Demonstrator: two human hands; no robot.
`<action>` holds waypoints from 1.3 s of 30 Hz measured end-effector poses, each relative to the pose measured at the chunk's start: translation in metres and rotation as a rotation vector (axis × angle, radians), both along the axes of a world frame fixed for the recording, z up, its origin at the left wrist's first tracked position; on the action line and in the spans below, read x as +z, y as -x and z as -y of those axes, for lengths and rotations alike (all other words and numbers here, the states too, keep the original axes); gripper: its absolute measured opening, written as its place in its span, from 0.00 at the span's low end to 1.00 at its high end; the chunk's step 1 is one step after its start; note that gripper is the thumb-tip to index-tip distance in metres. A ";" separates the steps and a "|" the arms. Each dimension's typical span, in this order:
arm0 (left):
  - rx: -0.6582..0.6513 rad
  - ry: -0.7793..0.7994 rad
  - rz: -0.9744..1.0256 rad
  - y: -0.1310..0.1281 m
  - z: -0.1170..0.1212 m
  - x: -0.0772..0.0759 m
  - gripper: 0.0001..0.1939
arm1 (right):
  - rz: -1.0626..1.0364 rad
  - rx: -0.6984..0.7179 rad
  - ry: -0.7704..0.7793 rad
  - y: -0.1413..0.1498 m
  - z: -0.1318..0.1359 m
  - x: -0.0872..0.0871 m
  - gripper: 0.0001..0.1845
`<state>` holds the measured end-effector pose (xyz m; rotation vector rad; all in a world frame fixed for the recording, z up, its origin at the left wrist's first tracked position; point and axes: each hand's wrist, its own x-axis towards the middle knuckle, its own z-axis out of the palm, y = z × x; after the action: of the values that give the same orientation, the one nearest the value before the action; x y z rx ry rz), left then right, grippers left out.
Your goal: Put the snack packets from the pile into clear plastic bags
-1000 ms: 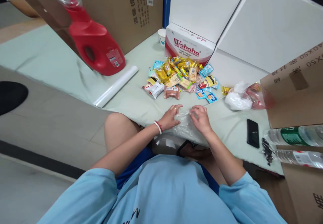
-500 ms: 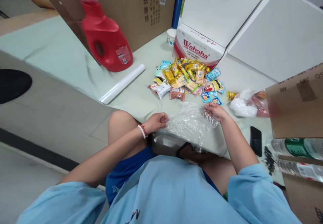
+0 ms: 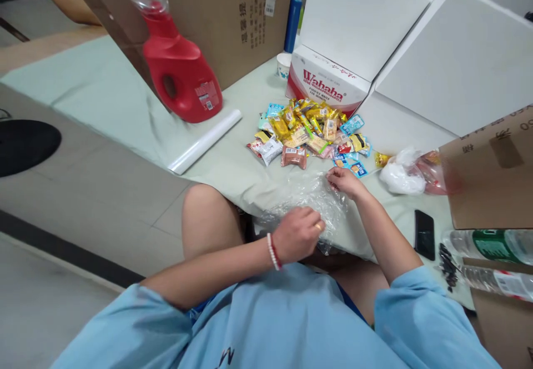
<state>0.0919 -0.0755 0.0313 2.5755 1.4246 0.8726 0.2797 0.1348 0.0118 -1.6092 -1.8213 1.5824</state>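
Note:
A crumpled sheet of clear plastic film (image 3: 287, 194) spreads over the table's near edge and hangs down past it. My right hand (image 3: 346, 182) pinches the film's upper right part between thumb and fingers. Closer to my body, my left hand (image 3: 298, 233) is closed, back of the hand up, over the lower part of the film; its fingertips are largely hidden, and it appears to grip the film. Just beyond the film lies a heap of wrapped snacks (image 3: 310, 127), in yellow, blue, white and brown packets.
A roll of plastic film (image 3: 206, 141) and a red jug (image 3: 183, 75) stand left of the snacks. Behind are a Wahaba-lettered white-and-red carton (image 3: 325, 83) and a paper cup (image 3: 283, 65). On the right are a white plastic bag (image 3: 402, 175), a phone (image 3: 424, 234) and bottles (image 3: 495, 245).
My left hand has swung right and toward my body, from the film's left edge to below my right hand. My right hand has shifted slightly left, and the film is bunched closer together.

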 end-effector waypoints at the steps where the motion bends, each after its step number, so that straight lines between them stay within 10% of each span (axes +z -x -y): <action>1: -0.038 0.016 -0.030 -0.013 -0.003 -0.010 0.07 | 0.009 0.010 -0.012 0.001 0.001 0.001 0.08; 9: 0.391 0.214 -0.116 0.004 -0.073 -0.075 0.18 | 0.117 0.002 -0.190 -0.013 -0.017 -0.011 0.08; 19: 0.374 0.223 -0.162 0.032 -0.084 -0.065 0.24 | 0.428 -0.030 -0.607 -0.020 -0.027 -0.007 0.07; 24: 0.146 0.099 -0.186 0.029 -0.094 -0.062 0.17 | 0.379 0.200 -0.885 -0.006 0.035 0.002 0.16; 31: 0.216 0.213 -0.155 0.038 -0.117 -0.085 0.23 | 0.386 0.582 -0.886 -0.034 0.154 -0.051 0.34; 39: 0.281 0.223 -0.104 0.048 -0.124 -0.081 0.25 | 0.344 0.632 -0.576 -0.065 0.151 -0.023 0.38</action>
<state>0.0439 0.0485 -0.0495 2.3240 1.8292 0.5717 0.3442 -0.0167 -0.0116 -1.1360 -2.8313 0.8124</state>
